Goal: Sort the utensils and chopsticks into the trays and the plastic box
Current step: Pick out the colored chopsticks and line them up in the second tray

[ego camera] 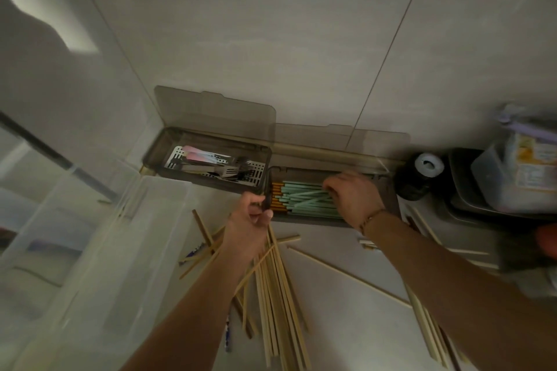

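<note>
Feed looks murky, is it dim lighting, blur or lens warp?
Head view: dim light; a bright patch glares upper left; wide-angle bend curves the tile lines; edges smear, the plastic box and right clutter soft; centre is sharper, the green chopsticks readable.

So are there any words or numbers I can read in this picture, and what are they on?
None can be read.
The packet in the clear container on the right has printing on its label, too blurred to read.
The patterned wrapper among the loose wooden chopsticks is also too blurred.
</note>
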`<state>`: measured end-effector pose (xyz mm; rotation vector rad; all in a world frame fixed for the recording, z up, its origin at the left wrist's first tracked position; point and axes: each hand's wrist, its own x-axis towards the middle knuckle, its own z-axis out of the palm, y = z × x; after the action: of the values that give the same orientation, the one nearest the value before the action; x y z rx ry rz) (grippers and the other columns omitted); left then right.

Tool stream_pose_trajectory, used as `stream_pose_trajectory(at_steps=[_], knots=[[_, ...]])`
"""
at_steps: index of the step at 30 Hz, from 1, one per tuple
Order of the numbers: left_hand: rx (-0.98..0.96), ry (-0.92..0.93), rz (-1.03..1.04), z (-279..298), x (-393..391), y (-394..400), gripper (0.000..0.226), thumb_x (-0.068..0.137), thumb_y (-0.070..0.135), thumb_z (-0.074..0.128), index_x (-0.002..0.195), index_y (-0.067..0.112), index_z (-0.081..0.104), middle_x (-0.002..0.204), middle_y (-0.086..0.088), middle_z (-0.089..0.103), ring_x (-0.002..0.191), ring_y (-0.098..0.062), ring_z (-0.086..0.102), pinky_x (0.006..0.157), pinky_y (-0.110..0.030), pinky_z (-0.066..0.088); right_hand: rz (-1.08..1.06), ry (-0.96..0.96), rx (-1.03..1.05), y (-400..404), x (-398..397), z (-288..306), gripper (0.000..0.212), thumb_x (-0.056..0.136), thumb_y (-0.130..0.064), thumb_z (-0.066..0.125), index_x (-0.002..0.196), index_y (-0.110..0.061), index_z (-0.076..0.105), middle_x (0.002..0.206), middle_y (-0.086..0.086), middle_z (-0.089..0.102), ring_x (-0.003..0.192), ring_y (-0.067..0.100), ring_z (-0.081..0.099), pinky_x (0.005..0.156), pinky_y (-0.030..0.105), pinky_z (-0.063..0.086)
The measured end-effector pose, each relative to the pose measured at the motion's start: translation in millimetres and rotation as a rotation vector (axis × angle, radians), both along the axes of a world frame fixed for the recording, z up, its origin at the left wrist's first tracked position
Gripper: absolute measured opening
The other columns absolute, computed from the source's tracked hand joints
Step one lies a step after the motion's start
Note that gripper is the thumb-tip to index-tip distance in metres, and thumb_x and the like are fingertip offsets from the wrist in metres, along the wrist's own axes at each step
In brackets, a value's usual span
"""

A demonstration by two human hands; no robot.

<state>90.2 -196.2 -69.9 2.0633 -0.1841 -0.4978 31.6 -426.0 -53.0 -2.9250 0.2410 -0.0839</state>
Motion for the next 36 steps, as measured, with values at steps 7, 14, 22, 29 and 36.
stream_pose_trajectory(at_steps=[7,14,22,29,36], knots=[[0.017,-0.017,-0.011,0,-1,0,0.021,0.093,0.027,0.061,0.106,0.036,0.047,0.096,0.013,0.059,0.091,-0.001,0.058,0.074,-0.025,0.047,0.015,-0.209,0.018,-9,-5,11,0.013,0.083,-0.009,0.065,0.093,-0.014,0.071,0.094,0.007,0.070,0.086,0.031,0.063,0.070,0.034,0.051],[0.045,-0.058,0.006,3,-4,-5,0.025,0.092,0.024,0.060,0.113,0.033,0.051,0.101,0.012,0.063,0.102,-0.010,0.062,0.090,-0.036,0.050,-0.238,-0.459,0.021,-73,-15,50,0.014,0.088,-0.018,0.061,0.101,-0.017,0.066,0.098,0.005,0.064,0.093,0.026,0.057,0.071,0.038,0.053],[0.229,-0.474,-0.142,-15,-9,7,0.032,0.088,0.046,0.060,0.114,0.028,0.059,0.105,0.006,0.068,0.100,-0.016,0.061,0.105,-0.057,0.034,-0.081,-0.312,-0.075,-53,-114,-17,0.043,0.085,-0.055,0.053,0.096,-0.017,0.070,0.105,0.004,0.062,0.086,0.023,0.061,0.071,0.033,0.053],[0.044,-0.247,0.045,-15,-1,-6,0.040,0.083,0.037,0.071,0.120,0.033,0.057,0.102,0.013,0.064,0.098,-0.006,0.060,0.078,-0.017,0.045,-0.211,-0.431,-0.018,-40,-114,-29,0.024,0.083,-0.034,0.062,0.084,-0.012,0.073,0.089,0.006,0.067,0.081,0.027,0.061,0.068,0.036,0.052],[0.034,-0.247,0.094,-13,4,-18,0.041,0.080,0.034,0.075,0.116,0.026,0.058,0.099,0.011,0.066,0.094,-0.006,0.061,0.075,-0.018,0.046,-0.351,-0.448,-0.027,-42,-95,-25,0.016,0.066,-0.015,0.086,0.078,-0.016,0.075,0.081,0.003,0.066,0.075,0.031,0.058,0.063,0.037,0.051]])
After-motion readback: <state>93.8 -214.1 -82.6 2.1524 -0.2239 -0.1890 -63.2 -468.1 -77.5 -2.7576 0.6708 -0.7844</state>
